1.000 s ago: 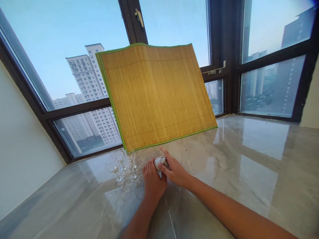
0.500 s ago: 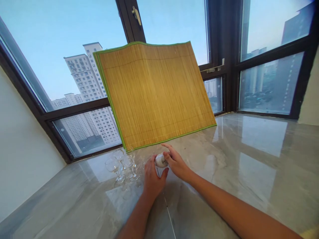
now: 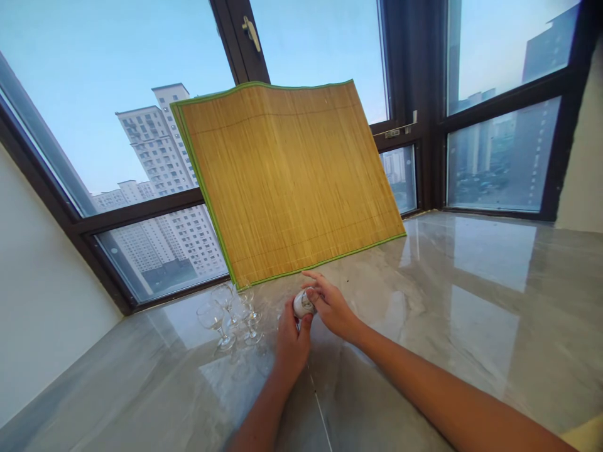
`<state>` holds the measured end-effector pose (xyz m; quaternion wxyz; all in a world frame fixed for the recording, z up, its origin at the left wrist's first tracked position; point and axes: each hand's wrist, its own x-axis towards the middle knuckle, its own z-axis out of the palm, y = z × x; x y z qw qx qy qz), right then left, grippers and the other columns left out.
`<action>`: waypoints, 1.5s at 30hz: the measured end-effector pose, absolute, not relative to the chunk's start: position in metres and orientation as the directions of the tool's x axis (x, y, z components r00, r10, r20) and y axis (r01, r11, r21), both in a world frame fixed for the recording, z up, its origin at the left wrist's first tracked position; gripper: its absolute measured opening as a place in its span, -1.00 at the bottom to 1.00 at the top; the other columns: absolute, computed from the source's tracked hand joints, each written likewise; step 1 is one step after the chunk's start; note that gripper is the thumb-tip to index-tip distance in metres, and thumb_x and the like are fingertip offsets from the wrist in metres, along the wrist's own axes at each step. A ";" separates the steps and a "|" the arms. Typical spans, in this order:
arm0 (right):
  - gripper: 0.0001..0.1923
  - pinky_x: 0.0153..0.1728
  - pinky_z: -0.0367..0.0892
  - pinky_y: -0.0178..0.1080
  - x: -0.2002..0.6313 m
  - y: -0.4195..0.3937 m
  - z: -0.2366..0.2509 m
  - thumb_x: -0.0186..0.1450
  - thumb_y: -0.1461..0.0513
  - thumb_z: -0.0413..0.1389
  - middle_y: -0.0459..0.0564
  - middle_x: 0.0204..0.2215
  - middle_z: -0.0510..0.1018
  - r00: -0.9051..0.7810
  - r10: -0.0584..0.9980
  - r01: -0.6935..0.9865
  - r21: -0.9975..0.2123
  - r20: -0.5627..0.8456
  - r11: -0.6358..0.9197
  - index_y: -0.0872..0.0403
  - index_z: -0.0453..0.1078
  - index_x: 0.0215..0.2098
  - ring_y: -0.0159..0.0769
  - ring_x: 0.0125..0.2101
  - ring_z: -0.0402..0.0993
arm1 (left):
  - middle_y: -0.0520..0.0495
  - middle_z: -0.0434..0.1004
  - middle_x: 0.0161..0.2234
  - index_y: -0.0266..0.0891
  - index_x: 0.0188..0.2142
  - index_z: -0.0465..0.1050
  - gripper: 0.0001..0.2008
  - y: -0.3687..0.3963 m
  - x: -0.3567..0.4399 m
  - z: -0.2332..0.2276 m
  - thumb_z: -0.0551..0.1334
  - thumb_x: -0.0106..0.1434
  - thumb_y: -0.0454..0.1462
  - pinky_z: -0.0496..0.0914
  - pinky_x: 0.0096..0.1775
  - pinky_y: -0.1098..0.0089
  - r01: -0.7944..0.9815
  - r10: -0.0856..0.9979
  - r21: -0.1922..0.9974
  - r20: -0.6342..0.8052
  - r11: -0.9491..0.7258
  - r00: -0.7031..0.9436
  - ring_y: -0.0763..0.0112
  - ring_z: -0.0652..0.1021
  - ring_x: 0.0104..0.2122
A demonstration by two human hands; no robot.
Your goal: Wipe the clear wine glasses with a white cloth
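Both hands meet around a small white rounded container [image 3: 303, 302] with a dark marking on its side; I cannot tell its exact kind. My left hand [image 3: 293, 336] is closed on its left and lower side, thumb near its base. From the right, my right hand [image 3: 330, 307] grips it with the thumb across its front, while the forefinger reaches out beyond it. To the left of my left hand, several clear stemmed glasses [image 3: 214, 319] stand close together on the grey marble-patterned surface [image 3: 386, 376].
Behind the hands, a bamboo mat [image 3: 292, 182] with green edging leans against the dark window frame [image 3: 141, 206]. A white wall [image 3: 42, 282] rises at the left. A thin pale seam [image 3: 320, 405] runs along the surface below the hands.
My left hand has drawn its thumb in against the white container, which has turned to show more of its dark marking. The view has shifted slightly; the glasses and mat stay put.
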<state>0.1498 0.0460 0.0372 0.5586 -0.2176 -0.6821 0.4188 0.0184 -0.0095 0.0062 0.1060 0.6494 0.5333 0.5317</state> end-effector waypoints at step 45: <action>-0.48 -0.46 0.41 -0.24 0.148 0.037 0.049 0.12 0.01 0.24 0.01 -0.35 0.64 -0.033 0.956 -0.511 -0.827 0.292 0.234 0.08 0.29 -0.05 -0.27 -0.50 0.52 | -0.13 0.51 -0.12 -0.22 0.06 0.34 -0.58 -0.014 0.032 0.012 0.19 0.30 -0.05 0.32 -0.12 0.29 0.577 0.790 0.716 0.584 -0.393 -0.187 0.29 0.48 -0.19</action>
